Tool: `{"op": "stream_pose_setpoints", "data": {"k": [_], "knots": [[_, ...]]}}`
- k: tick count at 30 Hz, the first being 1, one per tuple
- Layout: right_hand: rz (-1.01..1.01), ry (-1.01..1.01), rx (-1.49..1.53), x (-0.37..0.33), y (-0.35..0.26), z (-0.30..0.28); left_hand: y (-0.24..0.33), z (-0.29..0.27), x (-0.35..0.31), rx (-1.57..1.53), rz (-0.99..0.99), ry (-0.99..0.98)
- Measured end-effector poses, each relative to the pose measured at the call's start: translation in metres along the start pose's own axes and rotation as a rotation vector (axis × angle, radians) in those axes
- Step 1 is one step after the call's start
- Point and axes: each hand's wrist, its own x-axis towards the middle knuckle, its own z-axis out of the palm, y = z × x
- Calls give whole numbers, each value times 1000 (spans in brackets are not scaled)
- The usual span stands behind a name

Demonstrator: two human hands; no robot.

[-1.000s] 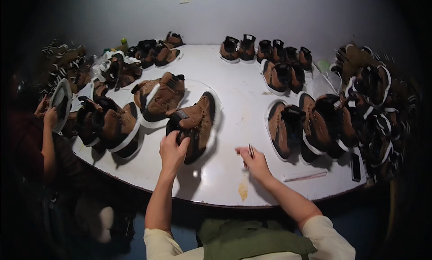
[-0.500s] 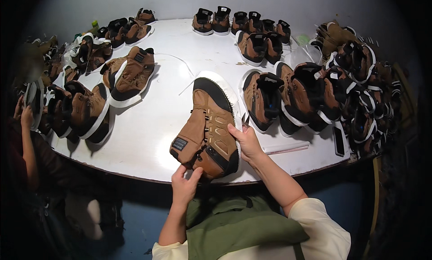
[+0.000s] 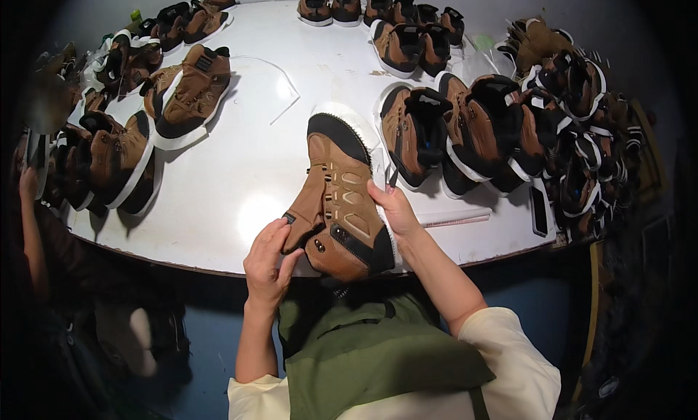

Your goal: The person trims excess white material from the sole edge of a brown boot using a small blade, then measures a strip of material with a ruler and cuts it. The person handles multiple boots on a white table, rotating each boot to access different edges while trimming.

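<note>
A brown and black high-top shoe (image 3: 342, 195) with a white sole edge lies tilted before me, toe pointing away, its heel at the table's front edge. My right hand (image 3: 396, 213) grips it along the sole on its right side. A dark pointed tool (image 3: 393, 176), perhaps snips, sticks up beside that hand; its handle is hidden. With my left hand (image 3: 270, 264) I pinch the shoe's brown tongue (image 3: 304, 209) between thumb and fingers, its label partly covered. Just right of the shoe's toe stands another shoe of the same kind (image 3: 411, 133).
More such shoes stand in groups at the left (image 3: 120, 158), back (image 3: 407, 46) and right (image 3: 491, 129) of the white table (image 3: 218, 202). A clear strip with red marks (image 3: 458, 220) and a phone (image 3: 539, 208) lie at right. Another person's hand (image 3: 29, 184) shows at far left.
My left hand has moved up from the shoe's collar to the tongue, which is now folded and turned sideways. The whole view has shifted slightly; my right hand keeps its grip.
</note>
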Motion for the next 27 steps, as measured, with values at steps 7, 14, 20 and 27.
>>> {"op": "stream_pose_setpoints", "data": {"k": [7, 14, 20, 27], "knots": [[152, -157, 88, 10, 10, -26, -11, 15, -11, 116, 12, 70], [171, -195, 123, 18, 25, -40, -1, 12, -9, 161, 148, 125], [143, -224, 87, 10, 16, -33, 2, 16, -26, 121, 166, 84], [56, -236, -170, 0, 5, -25, 11, 7, -23, -167, 44, 57]]}}
